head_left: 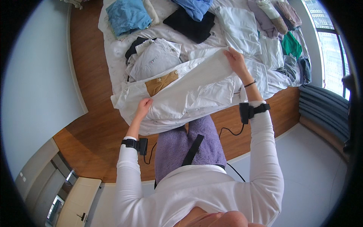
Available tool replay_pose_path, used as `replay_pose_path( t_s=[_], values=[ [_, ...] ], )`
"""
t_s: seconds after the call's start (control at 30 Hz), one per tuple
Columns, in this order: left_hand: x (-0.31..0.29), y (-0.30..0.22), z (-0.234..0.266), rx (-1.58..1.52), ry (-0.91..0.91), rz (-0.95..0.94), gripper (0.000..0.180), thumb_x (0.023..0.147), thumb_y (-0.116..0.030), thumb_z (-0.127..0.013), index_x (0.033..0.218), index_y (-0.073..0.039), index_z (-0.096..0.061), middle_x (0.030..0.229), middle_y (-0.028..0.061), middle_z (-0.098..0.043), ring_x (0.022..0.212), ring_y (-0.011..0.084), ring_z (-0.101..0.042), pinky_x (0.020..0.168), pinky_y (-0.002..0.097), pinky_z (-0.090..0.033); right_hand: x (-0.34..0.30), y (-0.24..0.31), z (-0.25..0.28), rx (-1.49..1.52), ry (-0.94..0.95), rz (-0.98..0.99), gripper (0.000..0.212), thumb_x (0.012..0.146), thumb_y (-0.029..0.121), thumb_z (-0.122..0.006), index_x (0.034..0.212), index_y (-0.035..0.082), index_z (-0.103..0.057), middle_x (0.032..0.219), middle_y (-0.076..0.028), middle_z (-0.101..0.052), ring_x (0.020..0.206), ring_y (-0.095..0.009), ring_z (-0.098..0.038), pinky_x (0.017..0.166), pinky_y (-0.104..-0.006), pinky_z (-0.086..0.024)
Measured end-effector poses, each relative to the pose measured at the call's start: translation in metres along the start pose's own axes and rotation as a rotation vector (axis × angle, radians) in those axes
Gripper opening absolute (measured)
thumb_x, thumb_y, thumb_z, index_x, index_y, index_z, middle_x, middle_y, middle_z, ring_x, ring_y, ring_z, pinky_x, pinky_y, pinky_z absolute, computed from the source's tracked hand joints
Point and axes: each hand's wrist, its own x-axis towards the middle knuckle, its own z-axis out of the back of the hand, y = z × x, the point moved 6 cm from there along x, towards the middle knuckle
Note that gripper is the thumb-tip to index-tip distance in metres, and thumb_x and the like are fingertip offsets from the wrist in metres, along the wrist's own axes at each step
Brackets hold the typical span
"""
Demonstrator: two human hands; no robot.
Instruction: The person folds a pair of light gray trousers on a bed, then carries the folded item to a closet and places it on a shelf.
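Observation:
A white button-up shirt (204,87) lies spread along the near edge of the bed, with one front panel lifted and stretched between my hands. My left hand (143,107) pinches the panel's edge at its left end. Farther right and farther away, my right hand (236,61) grips the other end of the same edge, fingers closed. Between the panels shows a tan patch of cloth (162,83) with buttons on it. Just beyond the shirt sits a heap of pale grey and white clothes (157,59), close to my left hand's side.
Across the bed lie a folded blue garment (128,17), a black garment (191,25), a folded white garment (239,30) and a green cloth (291,44). Rolled clothes (274,18) are at the far right. A blue-grey curtain (325,109) hangs by the window. Cables run from my wrist straps.

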Motion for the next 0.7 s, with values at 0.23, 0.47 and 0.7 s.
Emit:
replay_pose_path(
  t_s=[0.23,0.47,0.7],
  values=[
    [0.002,-0.033,0.001,0.323,-0.08,-0.108,0.026,0.092,-0.02,-0.056,0.078,0.001,-0.051,0.072,0.0198,-0.053,0.066,0.0341,-0.05,0.061,0.038,-0.04,0.001,-0.076,-0.021,0.123,0.121,-0.305,0.046,0.087,0.032,-0.065,0.118,0.0,-0.054,0.094,-0.019,-0.066,0.087,-0.029,-0.065,0.076,-0.0345,-0.049],
    [0.002,-0.03,-0.002,0.291,-0.089,-0.105,0.024,0.092,-0.019,-0.054,0.081,0.001,-0.05,0.075,0.0216,-0.053,0.07,0.0397,-0.051,0.062,0.0409,-0.04,-0.038,-0.101,-0.031,0.507,0.028,-0.444,0.051,0.085,0.032,-0.069,0.119,-0.003,-0.053,0.1,-0.014,-0.064,0.092,-0.017,-0.061,0.08,-0.0297,-0.048],
    [0.0,-0.036,0.0,0.487,-0.148,-0.068,0.028,0.092,-0.029,-0.055,0.079,-0.005,-0.052,0.073,0.0191,-0.059,0.073,0.0411,-0.058,0.059,0.0473,-0.041,-0.03,-0.114,-0.03,0.426,0.005,-0.434,0.025,0.093,0.022,-0.056,0.112,0.006,-0.06,0.093,-0.008,-0.067,0.086,-0.017,-0.064,0.07,-0.0321,-0.047]
  ],
)
